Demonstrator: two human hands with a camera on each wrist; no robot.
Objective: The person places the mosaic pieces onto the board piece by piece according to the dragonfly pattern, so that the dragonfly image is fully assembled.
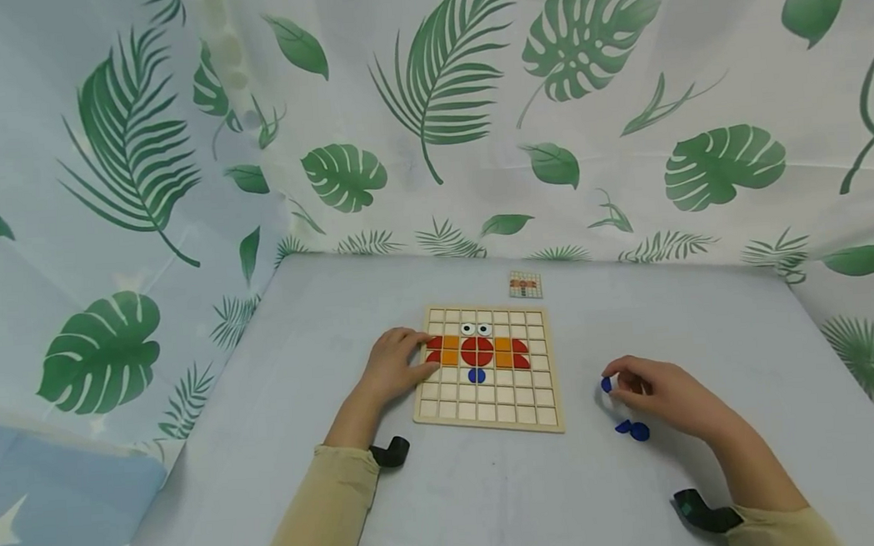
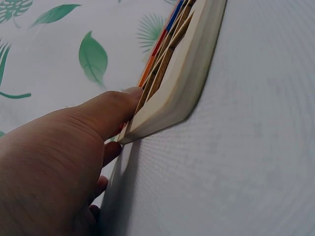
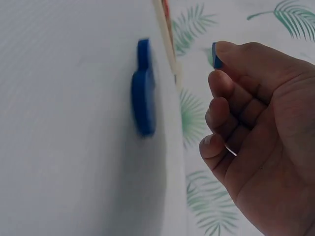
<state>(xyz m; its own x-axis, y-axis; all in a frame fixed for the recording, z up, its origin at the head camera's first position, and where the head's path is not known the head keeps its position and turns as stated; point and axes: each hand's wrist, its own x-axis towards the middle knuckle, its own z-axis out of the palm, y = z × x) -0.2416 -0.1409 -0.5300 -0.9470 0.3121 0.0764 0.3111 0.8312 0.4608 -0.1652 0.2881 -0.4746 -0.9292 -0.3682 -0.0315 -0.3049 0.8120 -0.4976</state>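
A square wooden grid board (image 1: pixel 487 416) lies on the table, its cells partly filled with red, orange and blue pieces and two eye pieces (image 1: pixel 475 329). At its left edge my left hand (image 1: pixel 396 361) rests its thumb and fingertips on the rim, beside the red pieces (image 1: pixel 434 350); the left wrist view shows the thumb (image 2: pixel 115 105) lying over the edge. Right of the board, my right hand (image 1: pixel 662 389) pinches a small blue piece (image 3: pixel 215 55) between thumb and forefinger, raised off the table. Below that hand lie more blue pieces (image 1: pixel 639 432), close together.
Behind the board lies a small pattern card (image 1: pixel 525 285) with a similar grid picture. A leaf-printed curtain (image 1: pixel 474 137) hangs along the table's back and sides. Black wrist mounts (image 1: pixel 391 452) stick out from both sleeves.
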